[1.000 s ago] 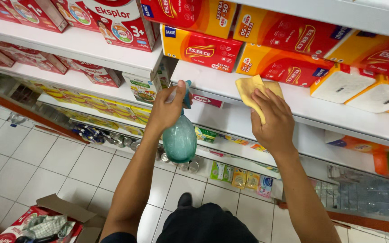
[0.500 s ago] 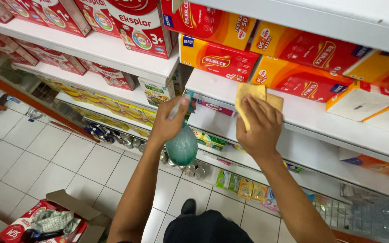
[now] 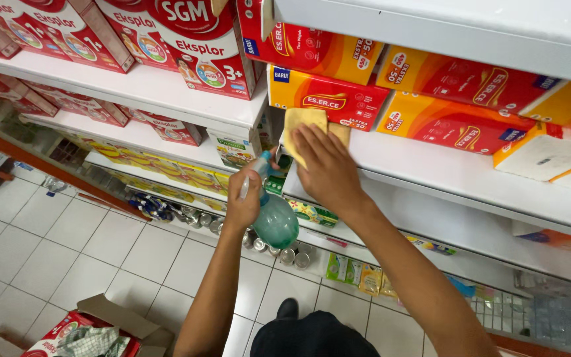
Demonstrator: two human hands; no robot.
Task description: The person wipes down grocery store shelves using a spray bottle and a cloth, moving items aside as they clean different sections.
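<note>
Floor end first: open cardboard box [image 3: 110, 324] on the white tile floor [image 3: 47, 244], a crumpled checked rag [image 3: 90, 342] inside it, nobody touching it. Above that, left hand [image 3: 244, 205] is wrapped around the neck of a teal spray bottle [image 3: 273, 218], fingers closed on the trigger head; the round body hangs below the fist, nozzle up toward the shelf edge. No visible mist, so can't tell if it's firing. Right hand [image 3: 328, 168] is flat, fingers spread, pressing a yellow cloth [image 3: 302, 125] onto the white shelf [image 3: 457, 182]. Cloth is mostly under the palm and fingers, its far edge poking out beyond the fingertips, just in front of the red-and-yellow boxes [image 3: 328, 99] at the back. Bottle sits just left of and below the cloth hand, near but not touching. Progress, my read: wiping is under way at the left end of this shelf; the long bare strip off to the right looks like it's yet to be covered, though I can't tell clean from dirty here. Further left, more shelves with red cartons [image 3: 193, 39]; lower racks hold cans [image 3: 285, 254] and small packets [image 3: 358, 274].
</note>
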